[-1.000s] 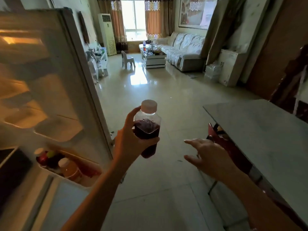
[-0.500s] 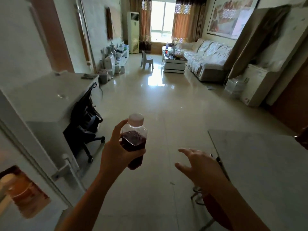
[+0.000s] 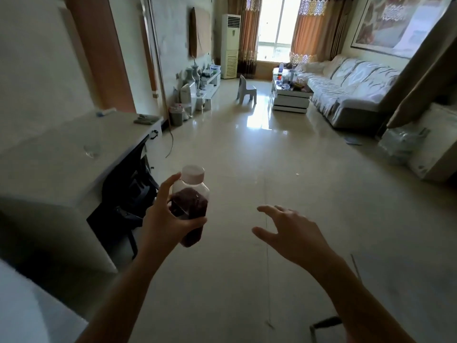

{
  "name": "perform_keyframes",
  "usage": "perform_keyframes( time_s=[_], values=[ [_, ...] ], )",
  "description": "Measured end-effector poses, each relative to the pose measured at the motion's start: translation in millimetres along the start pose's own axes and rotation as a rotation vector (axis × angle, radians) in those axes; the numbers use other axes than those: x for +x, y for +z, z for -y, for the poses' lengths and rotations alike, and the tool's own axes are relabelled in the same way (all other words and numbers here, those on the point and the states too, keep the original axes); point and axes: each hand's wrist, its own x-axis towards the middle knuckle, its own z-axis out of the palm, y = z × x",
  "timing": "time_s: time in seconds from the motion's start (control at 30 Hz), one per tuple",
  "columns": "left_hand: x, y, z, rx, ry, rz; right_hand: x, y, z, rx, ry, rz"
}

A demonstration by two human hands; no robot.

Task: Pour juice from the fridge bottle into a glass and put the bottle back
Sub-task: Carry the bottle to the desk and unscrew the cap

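Observation:
My left hand (image 3: 162, 222) grips a small clear bottle (image 3: 190, 204) with a white cap, about two-thirds full of dark red juice, held upright at chest height over the floor. To its right my right hand (image 3: 289, 231) hovers empty, fingers spread, palm down. A clear glass (image 3: 92, 149) stands on the pale desk (image 3: 61, 164) at the left, beyond the bottle. The fridge is out of view except for a white edge at the bottom left.
A black office chair (image 3: 128, 194) is tucked under the desk. Shiny tiled floor stretches ahead to a small white chair (image 3: 246, 91), a coffee table (image 3: 290, 95) and a white sofa (image 3: 346, 87). Boxes (image 3: 427, 144) line the right wall.
The view has swung away from the open fridge door towards the desk and living room. The grey table at the right has left the view. The bottle stays in my left hand.

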Motion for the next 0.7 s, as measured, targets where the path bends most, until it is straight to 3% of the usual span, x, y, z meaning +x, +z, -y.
perform_keyframes(
  time_s=[0.2, 0.37, 0.7],
  values=[
    [84, 43, 33, -0.025, -0.079, -0.093, 113, 18, -34, 0.119, -0.061, 0.031],
    [158, 73, 66, 0.044, -0.156, -0.219, 237, 35, -45, 0.101, -0.217, 0.115],
    [288, 64, 128, 0.183, -0.353, -0.510, 456, 54, 14, 0.034, -0.628, 0.302]
  ],
)
